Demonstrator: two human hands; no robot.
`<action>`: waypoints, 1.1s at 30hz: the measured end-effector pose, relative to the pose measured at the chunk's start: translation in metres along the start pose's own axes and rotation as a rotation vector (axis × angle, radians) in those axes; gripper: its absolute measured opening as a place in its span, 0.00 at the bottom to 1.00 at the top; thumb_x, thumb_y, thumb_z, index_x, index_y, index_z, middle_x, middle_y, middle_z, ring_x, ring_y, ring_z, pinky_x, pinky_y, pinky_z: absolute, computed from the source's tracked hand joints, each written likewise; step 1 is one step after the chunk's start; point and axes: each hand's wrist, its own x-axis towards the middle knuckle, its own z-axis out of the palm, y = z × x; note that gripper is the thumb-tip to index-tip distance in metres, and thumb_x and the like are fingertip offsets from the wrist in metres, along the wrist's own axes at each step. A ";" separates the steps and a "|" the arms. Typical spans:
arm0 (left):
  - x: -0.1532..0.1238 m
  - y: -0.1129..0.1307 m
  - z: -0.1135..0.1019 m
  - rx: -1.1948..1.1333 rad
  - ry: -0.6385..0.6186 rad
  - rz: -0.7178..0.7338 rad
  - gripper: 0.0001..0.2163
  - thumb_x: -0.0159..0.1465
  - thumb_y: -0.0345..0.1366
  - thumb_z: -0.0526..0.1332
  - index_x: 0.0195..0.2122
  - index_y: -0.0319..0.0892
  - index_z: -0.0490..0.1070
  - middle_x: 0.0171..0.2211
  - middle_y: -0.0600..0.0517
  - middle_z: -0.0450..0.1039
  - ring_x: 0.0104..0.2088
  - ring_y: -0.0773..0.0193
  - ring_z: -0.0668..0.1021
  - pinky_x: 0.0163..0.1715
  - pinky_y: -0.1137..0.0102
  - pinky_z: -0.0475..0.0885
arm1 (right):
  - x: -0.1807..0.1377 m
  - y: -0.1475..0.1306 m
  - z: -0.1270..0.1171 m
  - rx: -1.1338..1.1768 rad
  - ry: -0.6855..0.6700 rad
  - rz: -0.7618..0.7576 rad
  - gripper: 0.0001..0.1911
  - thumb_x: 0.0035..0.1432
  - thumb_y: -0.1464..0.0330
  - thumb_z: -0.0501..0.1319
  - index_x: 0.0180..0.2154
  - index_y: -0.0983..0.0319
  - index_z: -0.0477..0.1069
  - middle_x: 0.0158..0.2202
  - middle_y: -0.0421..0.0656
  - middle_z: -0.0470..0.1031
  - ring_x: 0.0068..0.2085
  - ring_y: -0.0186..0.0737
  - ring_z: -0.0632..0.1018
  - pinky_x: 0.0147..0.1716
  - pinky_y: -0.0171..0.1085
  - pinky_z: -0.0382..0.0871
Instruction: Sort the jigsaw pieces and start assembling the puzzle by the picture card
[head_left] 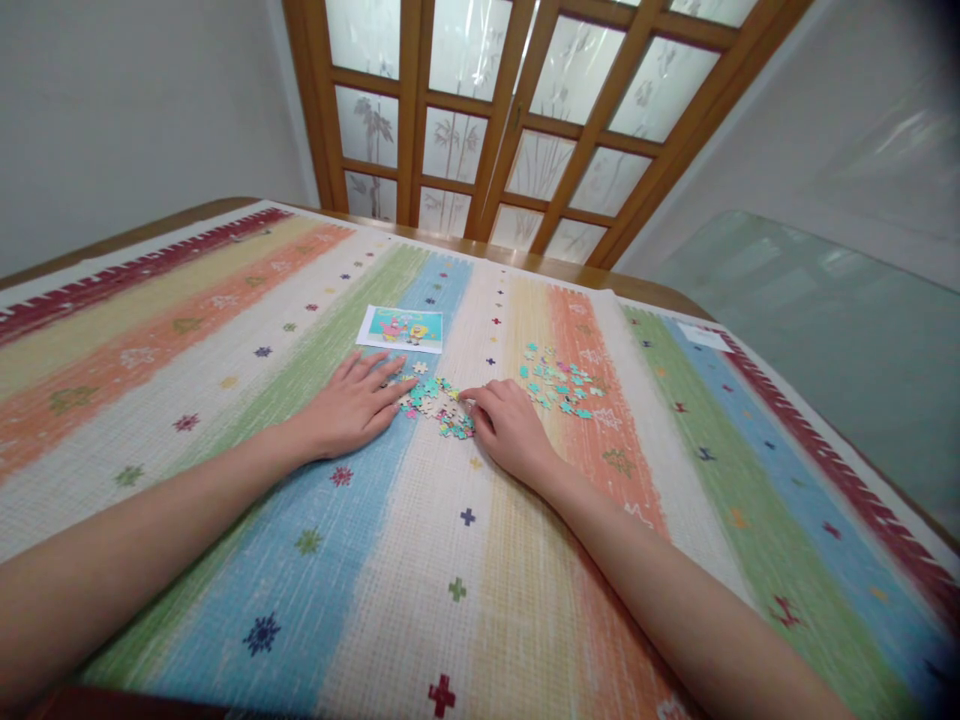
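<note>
A heap of small jigsaw puzzle pieces (433,398) lies between my hands, some teal side up, others showing pale backs. My left hand (358,405) rests palm down at the heap's left edge, fingers spread, fingertips by the pieces. On the heap's right side, my right hand (506,420) has its fingers curled and its index fingertip at the pieces; whether it pinches one is too small to see. Beyond my right hand is a second, looser spread of teal puzzle pieces (559,382). Just past my left hand lies a picture card (403,329) with a pink and a yellow cartoon figure.
A striped, patterned tablecloth (405,560) covers the table. At the far right lies a white paper (705,337). Wooden doors with frosted panes (454,145) stand behind the table, and a pale glass-like panel (817,320) is on the right.
</note>
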 end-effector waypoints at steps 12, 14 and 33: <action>0.002 0.003 -0.002 -0.006 0.004 0.019 0.24 0.73 0.43 0.47 0.68 0.47 0.59 0.71 0.49 0.53 0.71 0.51 0.54 0.70 0.49 0.42 | 0.019 -0.012 0.000 -0.206 -0.112 -0.059 0.20 0.71 0.63 0.50 0.59 0.55 0.71 0.41 0.49 0.73 0.43 0.49 0.69 0.41 0.43 0.57; 0.002 0.003 0.001 -0.003 0.017 -0.028 0.24 0.73 0.44 0.46 0.68 0.44 0.59 0.71 0.47 0.54 0.70 0.49 0.55 0.70 0.49 0.42 | 0.019 -0.011 -0.001 -0.185 -0.111 -0.032 0.21 0.71 0.63 0.48 0.58 0.56 0.71 0.42 0.49 0.73 0.44 0.48 0.69 0.42 0.43 0.57; 0.001 0.001 0.006 0.029 0.032 -0.154 0.23 0.73 0.44 0.46 0.66 0.45 0.62 0.70 0.46 0.55 0.69 0.46 0.57 0.68 0.47 0.46 | 0.011 -0.009 -0.003 -0.106 -0.082 -0.026 0.22 0.71 0.62 0.48 0.58 0.58 0.71 0.42 0.49 0.73 0.45 0.48 0.69 0.45 0.44 0.58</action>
